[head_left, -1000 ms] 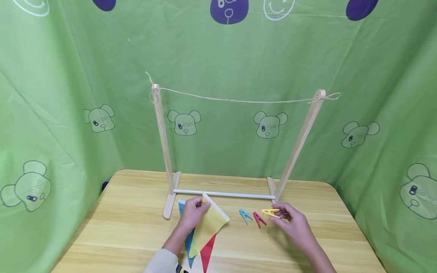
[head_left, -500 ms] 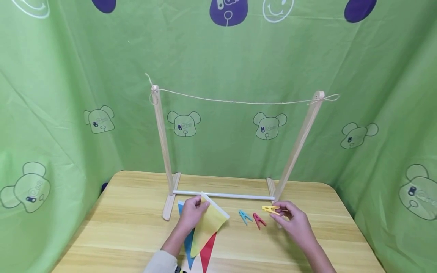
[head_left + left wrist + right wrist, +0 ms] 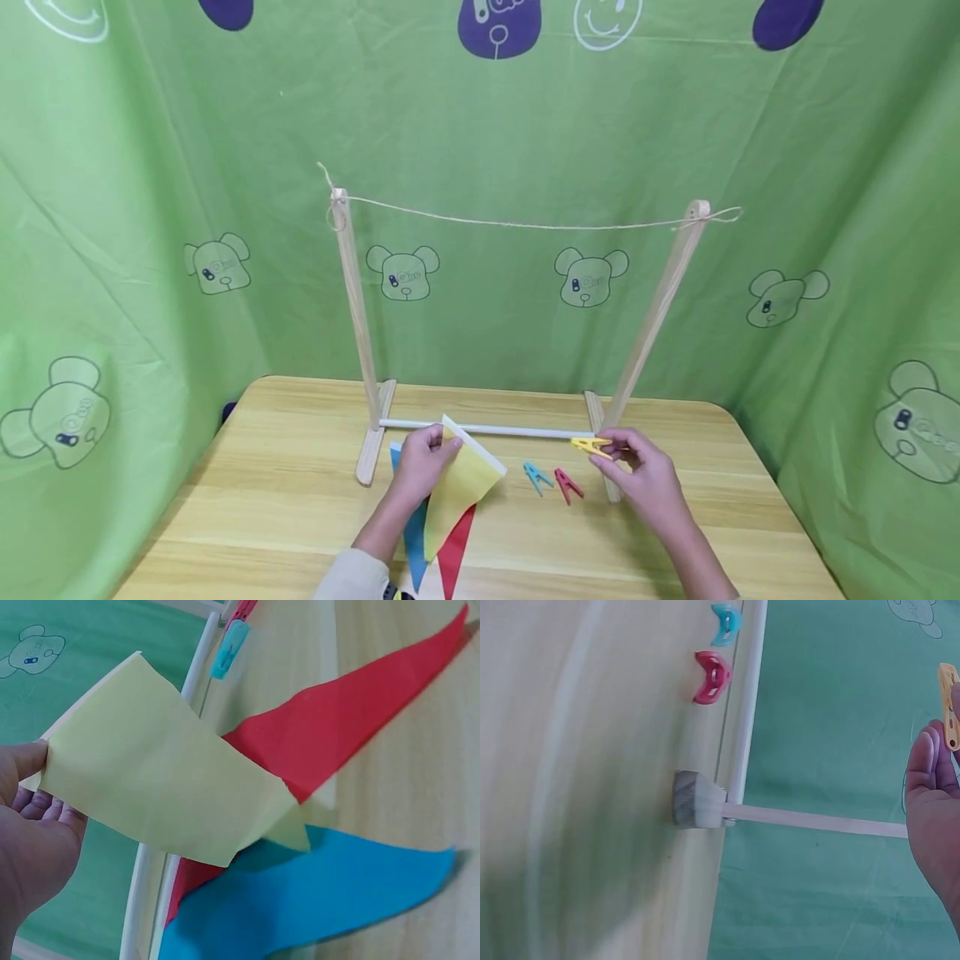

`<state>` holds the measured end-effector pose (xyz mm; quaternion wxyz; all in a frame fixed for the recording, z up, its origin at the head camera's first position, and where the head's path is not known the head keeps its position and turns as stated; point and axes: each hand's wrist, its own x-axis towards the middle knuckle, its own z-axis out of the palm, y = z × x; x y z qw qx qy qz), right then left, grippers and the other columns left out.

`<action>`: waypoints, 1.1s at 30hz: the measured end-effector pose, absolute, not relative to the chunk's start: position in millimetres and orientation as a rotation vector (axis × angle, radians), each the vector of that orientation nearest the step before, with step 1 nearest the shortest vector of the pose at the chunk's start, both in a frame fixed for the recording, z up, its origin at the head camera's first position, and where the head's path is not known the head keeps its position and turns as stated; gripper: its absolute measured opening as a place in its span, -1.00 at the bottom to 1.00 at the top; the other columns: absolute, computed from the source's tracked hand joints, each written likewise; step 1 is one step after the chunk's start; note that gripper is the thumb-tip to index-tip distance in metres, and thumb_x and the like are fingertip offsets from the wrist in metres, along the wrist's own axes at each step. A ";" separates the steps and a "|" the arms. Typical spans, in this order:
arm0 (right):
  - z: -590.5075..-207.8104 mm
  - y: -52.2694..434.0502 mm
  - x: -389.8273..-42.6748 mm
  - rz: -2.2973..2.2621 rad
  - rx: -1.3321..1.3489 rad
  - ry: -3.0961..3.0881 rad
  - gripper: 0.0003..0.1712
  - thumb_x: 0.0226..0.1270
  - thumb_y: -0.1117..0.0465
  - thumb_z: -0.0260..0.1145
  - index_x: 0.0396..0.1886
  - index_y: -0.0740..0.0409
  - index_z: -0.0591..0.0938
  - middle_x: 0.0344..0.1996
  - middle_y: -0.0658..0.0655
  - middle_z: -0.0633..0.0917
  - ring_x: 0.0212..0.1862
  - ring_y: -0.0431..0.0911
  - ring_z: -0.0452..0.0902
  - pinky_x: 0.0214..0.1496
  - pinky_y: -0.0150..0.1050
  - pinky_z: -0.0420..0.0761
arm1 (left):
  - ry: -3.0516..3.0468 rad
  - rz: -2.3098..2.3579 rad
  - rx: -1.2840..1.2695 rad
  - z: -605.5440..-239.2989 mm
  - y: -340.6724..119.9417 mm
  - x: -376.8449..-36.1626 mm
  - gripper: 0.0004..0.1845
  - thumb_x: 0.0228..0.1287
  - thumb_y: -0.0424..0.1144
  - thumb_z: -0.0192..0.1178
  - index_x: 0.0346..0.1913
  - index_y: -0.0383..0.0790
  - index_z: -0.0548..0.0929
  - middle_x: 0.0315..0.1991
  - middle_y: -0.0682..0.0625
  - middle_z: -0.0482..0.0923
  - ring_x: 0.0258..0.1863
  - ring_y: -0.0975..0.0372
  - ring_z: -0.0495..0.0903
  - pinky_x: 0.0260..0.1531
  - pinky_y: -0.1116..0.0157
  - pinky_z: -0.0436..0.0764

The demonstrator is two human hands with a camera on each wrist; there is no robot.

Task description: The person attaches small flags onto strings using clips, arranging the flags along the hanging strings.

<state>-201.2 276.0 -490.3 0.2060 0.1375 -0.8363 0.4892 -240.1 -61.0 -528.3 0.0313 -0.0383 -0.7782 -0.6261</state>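
Observation:
My left hand (image 3: 422, 467) pinches one corner of a yellow triangular pennant (image 3: 467, 483) by its white top edge; in the left wrist view the pennant (image 3: 150, 757) is raised over the others, its tip bent. Beneath it a blue pennant (image 3: 337, 892) and a red pennant (image 3: 322, 727) lie on the table. My right hand (image 3: 645, 475) holds a yellow clothespin (image 3: 588, 447) between thumb and fingers, above the table near the stand's right foot. A blue clothespin (image 3: 537, 477) and a red clothespin (image 3: 567, 485) lie on the table between the hands.
A wooden stand has a left post (image 3: 354, 308), a right post (image 3: 656, 317) and a white crossbar (image 3: 517, 431) low between them. A thin string (image 3: 517, 225) is tied across the tops. Green printed cloth (image 3: 480, 125) surrounds the wooden table (image 3: 247, 483) behind and at both sides.
My right hand has risen slightly, taking the yellow clothespin up and away from the red one. The yellow pennant has lifted a little in my left hand, and its tip has shifted right.

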 end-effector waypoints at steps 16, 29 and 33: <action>-459.6 266.2 -214.4 1.394 0.336 -2.274 -0.61 0.21 0.50 0.48 0.05 0.38 0.66 -0.15 0.28 0.70 -0.17 -0.35 0.58 -0.09 -0.58 0.63 | -2.296 -1.966 -0.168 -504.4 -50.4 -243.5 -0.48 0.37 -0.24 0.38 -0.57 -0.17 0.23 -0.64 0.12 0.06 -0.61 0.30 0.10 -0.59 0.43 0.11; -439.5 263.7 -218.6 1.431 0.331 -2.291 -0.62 0.24 0.44 0.49 0.05 0.34 0.64 -0.12 0.32 0.70 -0.16 -0.34 0.60 -0.08 -0.57 0.64 | -2.238 -1.973 -0.197 -484.1 -44.7 -245.6 -0.50 0.37 -0.28 0.37 -0.57 -0.19 0.24 -0.64 0.12 0.06 -0.58 0.30 0.10 -0.58 0.43 0.10; -435.5 264.0 -220.1 1.447 0.323 -2.296 -0.61 0.24 0.43 0.50 0.06 0.35 0.63 -0.09 0.34 0.68 -0.14 -0.34 0.60 -0.05 -0.57 0.65 | -2.207 -1.996 -0.190 -481.3 -44.5 -246.1 -0.51 0.35 -0.29 0.38 -0.57 -0.20 0.25 -0.65 0.12 0.09 -0.60 0.32 0.12 -0.60 0.44 0.11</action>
